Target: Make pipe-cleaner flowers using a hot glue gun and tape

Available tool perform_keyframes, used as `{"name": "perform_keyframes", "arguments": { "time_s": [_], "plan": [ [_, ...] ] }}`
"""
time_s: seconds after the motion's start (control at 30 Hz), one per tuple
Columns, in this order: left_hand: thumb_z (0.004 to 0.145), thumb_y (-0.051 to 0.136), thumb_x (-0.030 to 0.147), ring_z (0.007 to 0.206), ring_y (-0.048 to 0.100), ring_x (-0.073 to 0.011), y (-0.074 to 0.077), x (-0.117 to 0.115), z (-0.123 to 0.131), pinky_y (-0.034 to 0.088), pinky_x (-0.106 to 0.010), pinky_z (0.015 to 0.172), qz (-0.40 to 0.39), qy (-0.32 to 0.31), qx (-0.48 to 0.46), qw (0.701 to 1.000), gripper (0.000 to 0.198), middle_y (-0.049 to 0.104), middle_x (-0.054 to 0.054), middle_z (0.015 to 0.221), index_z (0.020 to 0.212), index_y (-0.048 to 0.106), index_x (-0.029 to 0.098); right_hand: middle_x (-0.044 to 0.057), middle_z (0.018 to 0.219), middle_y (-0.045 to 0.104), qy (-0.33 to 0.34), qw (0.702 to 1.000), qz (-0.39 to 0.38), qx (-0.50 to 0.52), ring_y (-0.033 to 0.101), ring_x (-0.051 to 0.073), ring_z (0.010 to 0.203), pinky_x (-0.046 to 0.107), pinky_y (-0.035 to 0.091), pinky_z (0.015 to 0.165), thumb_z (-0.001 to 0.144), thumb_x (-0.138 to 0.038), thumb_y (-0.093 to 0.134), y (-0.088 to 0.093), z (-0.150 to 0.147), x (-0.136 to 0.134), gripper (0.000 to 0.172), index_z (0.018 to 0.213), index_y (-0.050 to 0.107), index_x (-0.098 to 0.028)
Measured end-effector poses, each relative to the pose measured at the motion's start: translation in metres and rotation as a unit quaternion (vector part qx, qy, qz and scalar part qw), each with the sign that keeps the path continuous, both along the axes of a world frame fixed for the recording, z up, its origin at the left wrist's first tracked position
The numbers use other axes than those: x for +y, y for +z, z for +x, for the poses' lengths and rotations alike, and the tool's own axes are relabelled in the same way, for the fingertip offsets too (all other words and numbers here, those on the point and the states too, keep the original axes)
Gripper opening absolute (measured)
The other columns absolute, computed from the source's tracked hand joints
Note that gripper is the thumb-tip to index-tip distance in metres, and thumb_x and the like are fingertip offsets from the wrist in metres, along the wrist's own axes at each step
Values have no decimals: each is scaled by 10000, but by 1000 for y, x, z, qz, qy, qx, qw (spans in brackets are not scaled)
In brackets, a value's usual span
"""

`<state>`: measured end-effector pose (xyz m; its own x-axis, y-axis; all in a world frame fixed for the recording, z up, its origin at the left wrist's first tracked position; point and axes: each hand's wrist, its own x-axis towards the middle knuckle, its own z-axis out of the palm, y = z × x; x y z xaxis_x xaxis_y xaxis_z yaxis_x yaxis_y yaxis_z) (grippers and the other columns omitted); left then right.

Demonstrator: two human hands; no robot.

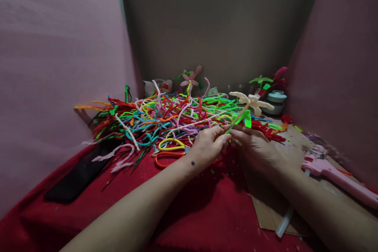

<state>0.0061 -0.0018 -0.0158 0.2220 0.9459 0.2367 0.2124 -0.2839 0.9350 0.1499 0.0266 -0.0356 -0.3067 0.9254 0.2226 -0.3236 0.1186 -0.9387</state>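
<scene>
Both hands meet low over the middle of the tabletop, fingertips almost touching. The left hand has its thumb and forefinger pinched closed on the bottom of a green stem, its other fingers curled in. The right hand lies knuckles-up just beside it, its fingers also closed on the same stem end.

What they hold is a pipe-cleaner flower. Its head is cream, fuzzy, with long narrow petals spread out flat like a star. It sits at 1 o'clock from the hands, leaning away to the right. The stem is bright green and thin, and a looped green leaf sticks out of it just above the right hand's fingers.

At 11 o'clock from the hands lies a wide tangled pile of pipe cleaners in red, green, blue, yellow, pink and white. Scissors with yellow and orange handle loops lie at 9 o'clock, just beside the left hand. A pink glue gun lies at 3 o'clock, well apart, near a sheet of cardboard under the right forearm. Red cloth covers the tabletop. A finished pink flower stands at 12 o'clock behind the pile, and a lidded jar sits at 2 o'clock near the wall.
</scene>
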Motion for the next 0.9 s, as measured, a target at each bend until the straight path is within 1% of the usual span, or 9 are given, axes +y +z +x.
{"name": "perform_keyframes", "arguments": {
  "time_s": [0.07,0.13,0.23,0.33,0.43,0.5,0.6,0.7,0.9],
  "plan": [
    [774,574,294,535,487,-128,-5,-3,1,336,-215,535,99,76,56,991,90,532,8,612,760,584,206,20,806,695,-35,999,8,-6,602,200,799,328,443,760,684,-249,694,0,0,-2,134,810,721,-213],
    [760,597,292,574,486,-152,-10,-6,2,318,-224,573,157,114,93,977,97,534,0,647,837,606,233,11,800,699,-50,998,19,-18,599,202,822,329,429,791,686,-247,701,0,0,-4,129,810,727,-221],
    [798,545,294,523,438,-152,-15,-8,1,276,-229,560,186,124,128,966,92,492,5,608,842,608,243,8,801,697,-51,998,21,-21,595,193,786,334,425,787,693,-272,708,-1,0,-5,161,846,725,-226],
    [828,491,259,492,396,-132,-13,-6,1,253,-230,545,193,127,154,961,130,472,13,574,757,595,228,8,701,663,-61,997,2,-37,564,173,679,323,431,700,671,-302,728,-5,1,-3,159,793,718,-201],
    [831,474,240,492,416,-115,-9,-2,1,278,-223,538,158,112,140,971,199,480,19,544,646,541,204,2,628,616,-51,997,-8,-49,537,166,643,317,429,658,677,-325,724,-6,1,-1,144,734,699,-195],
    [836,459,258,464,431,-101,-7,0,1,299,-211,506,104,81,92,987,241,475,28,513,607,494,194,11,678,629,-28,999,3,-34,549,175,679,323,439,684,708,-320,697,-4,-1,-1,120,746,689,-207],
    [833,448,289,379,412,-77,-4,1,1,304,-191,417,15,24,-1,1000,218,463,48,480,646,499,189,25,823,664,10,1000,24,1,573,187,752,334,453,729,751,-279,650,1,-5,-4,73,799,678,-232],
    [809,470,270,319,391,-58,0,0,1,289,-171,349,-49,-3,-65,997,181,458,60,453,658,500,175,33,826,674,43,999,-1,16,587,190,726,358,468,728,755,-274,633,4,-6,-7,55,768,667,-232],
    [777,550,292,306,385,-32,2,1,-1,283,-142,320,-113,-62,-155,979,174,475,62,460,692,535,142,9,678,644,-22,998,-53,28,566,165,622,331,465,638,626,-263,737,5,-4,-7,124,702,649,-218]
  ]
}}
